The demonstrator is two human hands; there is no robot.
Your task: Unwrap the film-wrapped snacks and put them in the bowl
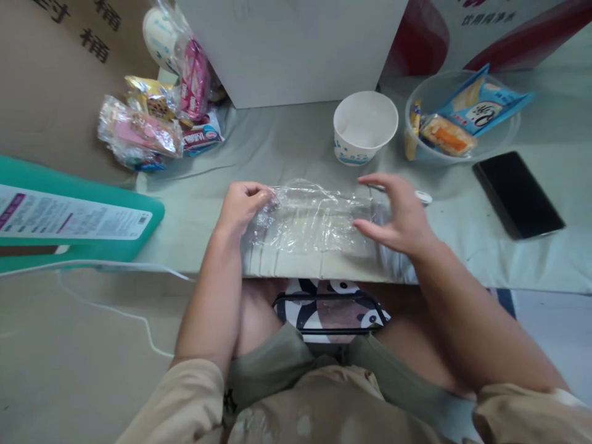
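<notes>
Clear plastic bag [314, 219] flat between hands, left hand [240, 206] grip pinching its edge, right hand [400, 216] fingers apart.

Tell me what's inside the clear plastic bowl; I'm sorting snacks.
The clear plastic bowl holds a blue packet, an orange snack and a yellow stick. Anything beneath them is hidden.

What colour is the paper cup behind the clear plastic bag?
White, with a small blue print near the base of the paper cup; the head view shows it.
</notes>
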